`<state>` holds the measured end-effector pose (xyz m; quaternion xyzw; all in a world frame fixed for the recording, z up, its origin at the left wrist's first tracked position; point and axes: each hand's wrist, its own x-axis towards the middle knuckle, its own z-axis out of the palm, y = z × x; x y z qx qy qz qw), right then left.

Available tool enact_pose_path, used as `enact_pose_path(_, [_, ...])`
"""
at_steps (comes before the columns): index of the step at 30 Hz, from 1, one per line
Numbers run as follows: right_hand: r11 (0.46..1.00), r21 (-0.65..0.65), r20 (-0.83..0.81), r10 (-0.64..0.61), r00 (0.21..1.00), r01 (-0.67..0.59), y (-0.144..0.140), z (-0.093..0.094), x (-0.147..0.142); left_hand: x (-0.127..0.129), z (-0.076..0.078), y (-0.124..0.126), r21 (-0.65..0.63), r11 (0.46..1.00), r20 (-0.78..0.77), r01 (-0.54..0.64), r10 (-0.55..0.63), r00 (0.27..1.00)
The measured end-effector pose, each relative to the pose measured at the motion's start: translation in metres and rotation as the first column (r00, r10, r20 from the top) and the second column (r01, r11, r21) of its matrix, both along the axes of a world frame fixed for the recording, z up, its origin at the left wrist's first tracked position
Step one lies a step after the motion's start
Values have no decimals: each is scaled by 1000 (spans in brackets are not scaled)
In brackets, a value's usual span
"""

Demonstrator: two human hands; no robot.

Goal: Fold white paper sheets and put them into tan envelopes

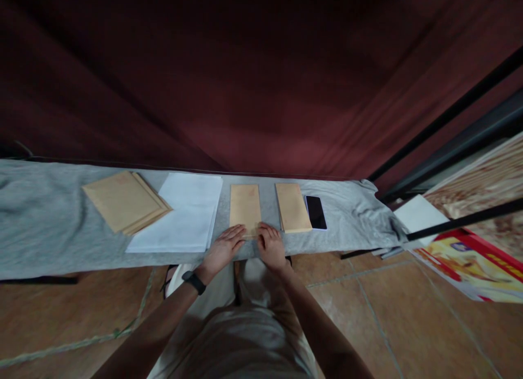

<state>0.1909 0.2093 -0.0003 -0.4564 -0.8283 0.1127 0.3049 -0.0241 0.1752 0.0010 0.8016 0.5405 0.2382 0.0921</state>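
A tan paper envelope (245,205) lies flat on the grey cloth in front of me, its near edge under both hands. My left hand (225,247), with a dark band on the wrist, has its fingers close together over the near left corner and grips the edge there. At the near right corner my right hand (271,247) has its fingers curled onto the same envelope. Both thumbs are hard to make out. To the right lies a neat stack of tan envelopes (292,207), beside a dark-screened phone (316,212).
White paper sheets (186,210) lie left of my hands, partly under a fanned pile of larger tan envelopes (122,202). Grey cloth (44,215) covers the narrow table. A dark red curtain (253,96) hangs behind. Black bars and a red-yellow box (469,259) are at right.
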Motion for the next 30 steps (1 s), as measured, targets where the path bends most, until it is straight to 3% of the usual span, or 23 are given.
enact_pose_path(5, [997,-37,-31,60,998,-61,2,1,6,-1,2,-3,-15,999,35,-38,39,999])
enact_pose_path(16, [996,-21,-10,-91,996,91,5,-3,-6,8,8,0,-33,985,189,-167,170,967])
enact_pose_path(25, [992,-20,1,-125,992,125,3,-1,-9,11,5,3,-14,975,254,-222,219,942])
enact_pose_path(30, [1000,22,-12,11,1000,-10,-14,1,-15,11,2,3,-4,975,236,-222,217,947])
